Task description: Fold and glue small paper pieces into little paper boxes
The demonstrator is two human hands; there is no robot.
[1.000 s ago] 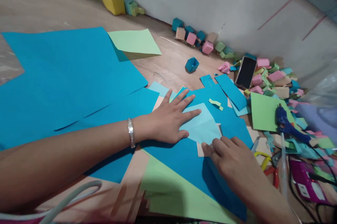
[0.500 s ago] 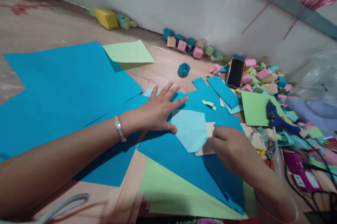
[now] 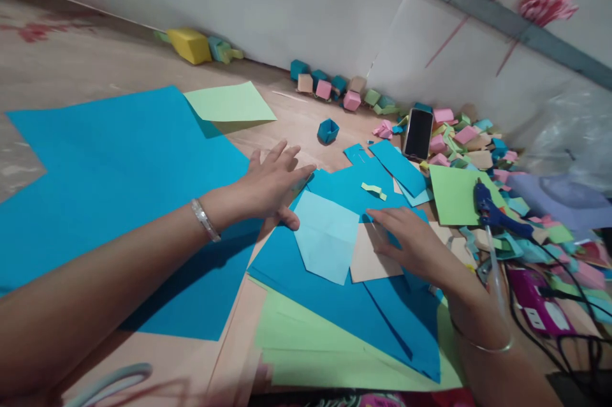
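A light blue piece of paper [image 3: 327, 238] with cut-off corners lies on the darker blue sheets [image 3: 306, 305]. My left hand [image 3: 275, 187] is spread at its left edge, the thumb close to the paper, and holds nothing. To the right, my right hand [image 3: 408, 238] rests over a peach paper piece [image 3: 373, 254], its fingers stretched out and apart. The peach piece lies beside the light blue one, partly under my right fingers. A small pale green strip [image 3: 373, 191] sits on the blue sheet beyond my right hand.
Behind lie a small open blue paper box [image 3: 328, 131] and a phone [image 3: 418, 133]. On the right are a glue gun [image 3: 492, 209], a purple power strip [image 3: 538, 302] with cables, and a heap of coloured paper pieces. A large blue sheet [image 3: 124, 190] spreads out left.
My right hand has opened from a closed shape, and more of the peach piece shows. My left hand and the light blue paper have shifted left. The view has moved slightly.
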